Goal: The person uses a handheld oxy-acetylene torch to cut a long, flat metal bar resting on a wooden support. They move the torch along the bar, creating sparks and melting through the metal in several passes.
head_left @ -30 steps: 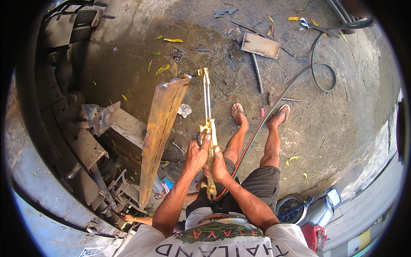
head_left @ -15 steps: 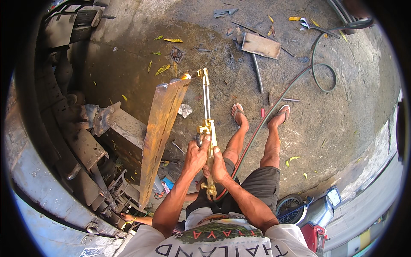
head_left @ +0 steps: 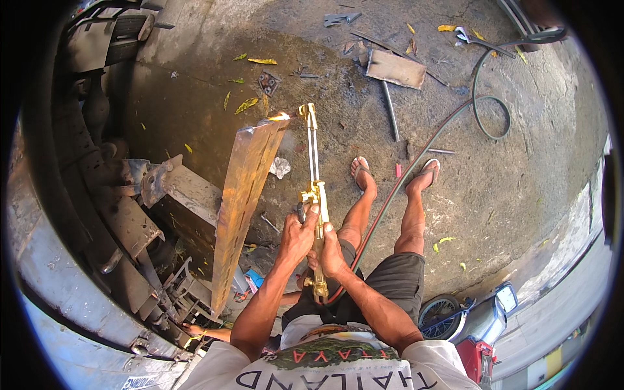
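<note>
A long brass cutting torch is held upright in the frame by both of my hands. My left hand wraps round its upper handle, just below the valves, with the thumb raised on it. My right hand grips the handle a little lower. The torch head meets the top end of a rusty steel beam standing at my left, and a bright orange glow shows there. Red and green hoses run from the torch's base across the concrete floor.
A vehicle's metal underframe fills the left side. Scrap plates, bars, leaves and a wrench lie on the floor. Another person's hand shows at lower left. A motorcycle stands at lower right, beside my bare legs.
An orange flame glow has appeared at the beam's top end by the torch tip since a second ago. My hands have hardly moved.
</note>
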Motion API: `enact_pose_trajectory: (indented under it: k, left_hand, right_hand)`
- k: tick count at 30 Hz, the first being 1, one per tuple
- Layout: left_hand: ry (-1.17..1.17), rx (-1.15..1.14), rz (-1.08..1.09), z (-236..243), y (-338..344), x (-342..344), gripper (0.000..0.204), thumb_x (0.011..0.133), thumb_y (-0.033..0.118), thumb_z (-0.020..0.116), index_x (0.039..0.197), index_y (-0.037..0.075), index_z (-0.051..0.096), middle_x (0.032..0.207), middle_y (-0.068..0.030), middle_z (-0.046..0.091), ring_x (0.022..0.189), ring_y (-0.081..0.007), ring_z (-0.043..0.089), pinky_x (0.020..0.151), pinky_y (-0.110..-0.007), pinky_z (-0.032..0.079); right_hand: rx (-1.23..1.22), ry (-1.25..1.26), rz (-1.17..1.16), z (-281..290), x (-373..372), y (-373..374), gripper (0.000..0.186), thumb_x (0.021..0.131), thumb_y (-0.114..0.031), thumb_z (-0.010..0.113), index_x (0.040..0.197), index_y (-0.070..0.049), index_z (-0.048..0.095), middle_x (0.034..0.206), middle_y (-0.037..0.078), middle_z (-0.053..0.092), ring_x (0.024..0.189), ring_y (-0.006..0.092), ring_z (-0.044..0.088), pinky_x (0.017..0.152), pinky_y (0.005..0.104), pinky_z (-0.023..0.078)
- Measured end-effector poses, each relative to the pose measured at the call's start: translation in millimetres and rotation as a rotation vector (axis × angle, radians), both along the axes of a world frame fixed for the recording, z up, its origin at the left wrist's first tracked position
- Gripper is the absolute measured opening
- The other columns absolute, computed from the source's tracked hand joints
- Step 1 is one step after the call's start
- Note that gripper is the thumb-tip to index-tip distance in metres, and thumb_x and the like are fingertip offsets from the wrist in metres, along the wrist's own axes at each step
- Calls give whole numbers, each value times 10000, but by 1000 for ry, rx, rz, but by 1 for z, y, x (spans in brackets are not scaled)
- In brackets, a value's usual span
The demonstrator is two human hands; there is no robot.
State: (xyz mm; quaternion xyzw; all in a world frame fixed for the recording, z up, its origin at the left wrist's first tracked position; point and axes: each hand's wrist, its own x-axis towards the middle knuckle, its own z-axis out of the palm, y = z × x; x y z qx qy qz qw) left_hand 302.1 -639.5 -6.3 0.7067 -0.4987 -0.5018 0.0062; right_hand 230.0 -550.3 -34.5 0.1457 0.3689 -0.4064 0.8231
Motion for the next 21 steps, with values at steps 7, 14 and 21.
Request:
enact_pose_trajectory:
  k: [7, 14, 21]
  left_hand:
    - [4, 63, 6, 16, -7, -11, 463, 985, 427, 528, 986, -18, 657, 740, -190, 631, 679, -283, 598, 660, -429, 464]
    - [23, -13, 11, 4, 1, -2, 437, 993, 398, 526, 964, -18, 656, 646, -120, 591, 582, -199, 534, 596, -392, 450]
    - [7, 40, 12, 16, -8, -14, 429, 996, 387, 523, 963, -22, 649, 632, -96, 563, 579, -172, 481, 576, -391, 430]
  right_hand:
    - [12, -13, -54, 2, -2, 1, 686, 953, -686, 260, 957, -39, 487, 565, 39, 425, 402, 144, 421, 379, 289, 378]
    - [4, 2, -50, 8, -5, -4, 688, 954, -685, 267, 964, -33, 487, 567, 41, 431, 398, 146, 423, 376, 290, 380]
    - [-7, 8, -5, 1, -3, -1, 714, 904, -766, 243, 1005, -104, 490, 570, 27, 418, 388, 147, 397, 378, 288, 385]
